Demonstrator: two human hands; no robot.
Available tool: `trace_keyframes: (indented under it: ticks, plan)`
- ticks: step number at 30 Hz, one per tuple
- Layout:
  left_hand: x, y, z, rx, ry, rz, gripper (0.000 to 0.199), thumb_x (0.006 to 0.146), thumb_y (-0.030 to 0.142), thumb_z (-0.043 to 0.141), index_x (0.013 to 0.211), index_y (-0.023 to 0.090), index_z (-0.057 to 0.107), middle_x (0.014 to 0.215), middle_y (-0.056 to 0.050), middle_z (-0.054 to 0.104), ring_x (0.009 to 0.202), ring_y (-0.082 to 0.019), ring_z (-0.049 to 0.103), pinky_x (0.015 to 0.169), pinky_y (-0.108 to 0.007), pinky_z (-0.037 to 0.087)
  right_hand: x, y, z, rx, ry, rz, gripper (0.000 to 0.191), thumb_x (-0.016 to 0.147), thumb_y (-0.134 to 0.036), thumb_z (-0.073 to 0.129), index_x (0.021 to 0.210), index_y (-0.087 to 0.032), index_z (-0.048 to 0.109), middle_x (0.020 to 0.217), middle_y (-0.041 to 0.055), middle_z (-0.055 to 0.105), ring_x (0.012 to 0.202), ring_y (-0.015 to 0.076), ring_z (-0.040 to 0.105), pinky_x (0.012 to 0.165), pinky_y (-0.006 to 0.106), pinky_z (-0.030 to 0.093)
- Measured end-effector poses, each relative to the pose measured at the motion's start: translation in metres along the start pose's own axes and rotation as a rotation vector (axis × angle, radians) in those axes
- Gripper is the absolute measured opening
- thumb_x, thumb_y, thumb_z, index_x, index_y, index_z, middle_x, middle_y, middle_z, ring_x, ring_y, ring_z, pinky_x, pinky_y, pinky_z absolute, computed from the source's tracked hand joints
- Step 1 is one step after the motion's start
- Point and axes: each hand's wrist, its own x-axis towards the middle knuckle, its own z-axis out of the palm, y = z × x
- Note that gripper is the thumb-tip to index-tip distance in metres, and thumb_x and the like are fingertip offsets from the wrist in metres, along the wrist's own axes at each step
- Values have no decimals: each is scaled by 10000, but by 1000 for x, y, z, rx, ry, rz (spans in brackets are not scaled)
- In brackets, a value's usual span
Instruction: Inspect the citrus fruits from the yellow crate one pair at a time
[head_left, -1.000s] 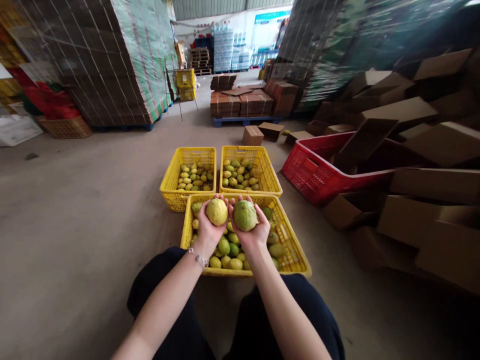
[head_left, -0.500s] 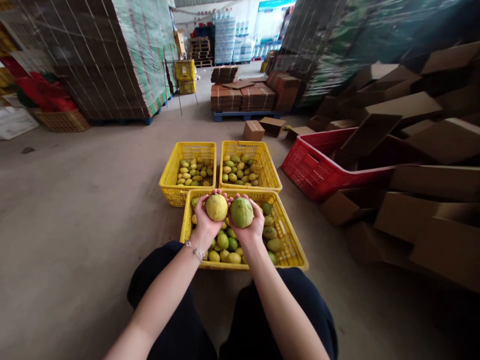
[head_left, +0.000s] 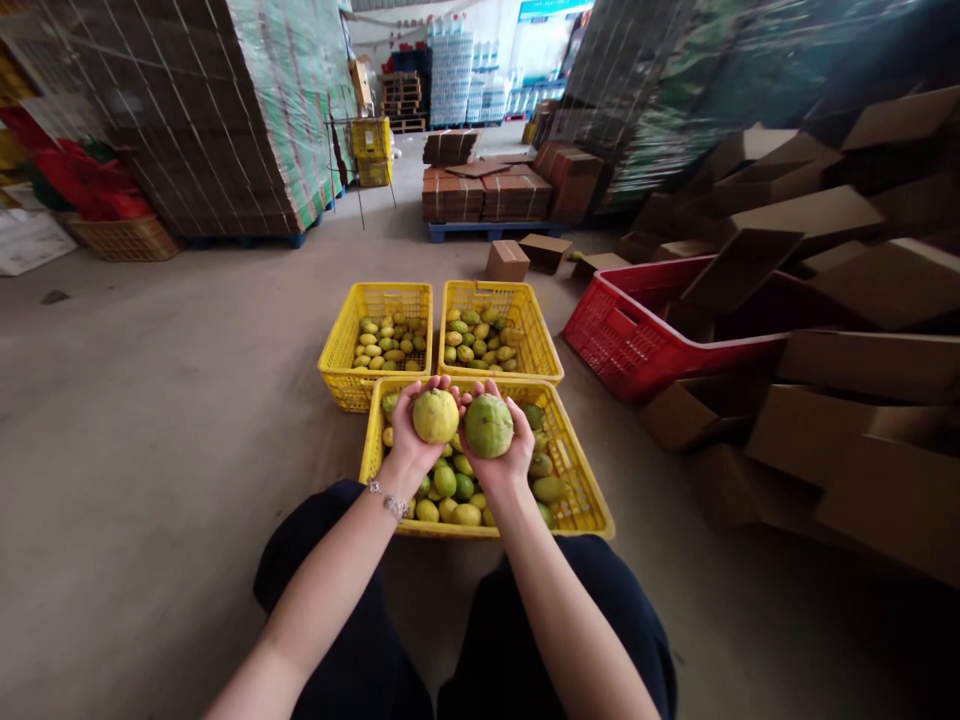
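My left hand point(head_left: 409, 440) is cupped around a yellow lemon point(head_left: 435, 416), resting it on the palm and fingers. Beside it, my right hand point(head_left: 514, 455) cradles a green lemon point(head_left: 489, 427) the same way. Both hands are palm up, close together, above the near yellow crate point(head_left: 581, 480). Several yellow and green lemons point(head_left: 445, 482) lie in that crate, partly hidden by my hands and forearms.
Behind the near crate stand a left yellow crate point(head_left: 337, 350) and a right yellow crate point(head_left: 541, 340), both holding lemons. A red crate point(head_left: 622, 340) and heaped cardboard boxes point(head_left: 840, 430) are on the right. Farther off, flattened cartons lie on a blue pallet point(head_left: 465, 232).
My right hand has shifted slightly right, and the green lemon has turned a little in it. The yellow lemon has turned slightly too. The crates have stayed put.
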Motion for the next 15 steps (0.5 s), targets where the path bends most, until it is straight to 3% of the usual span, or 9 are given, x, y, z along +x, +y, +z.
trace_keyframes:
  ticks: [15]
  plan:
    - [-1, 2, 1, 3, 23, -18, 176, 803, 198, 514, 692, 153, 643, 722, -38, 691, 722, -159, 668, 679, -272, 537, -1, 1, 3, 38, 8, 34, 133, 743, -245, 548, 802, -200, 659, 841, 8, 724, 720, 153, 672, 721, 307, 577]
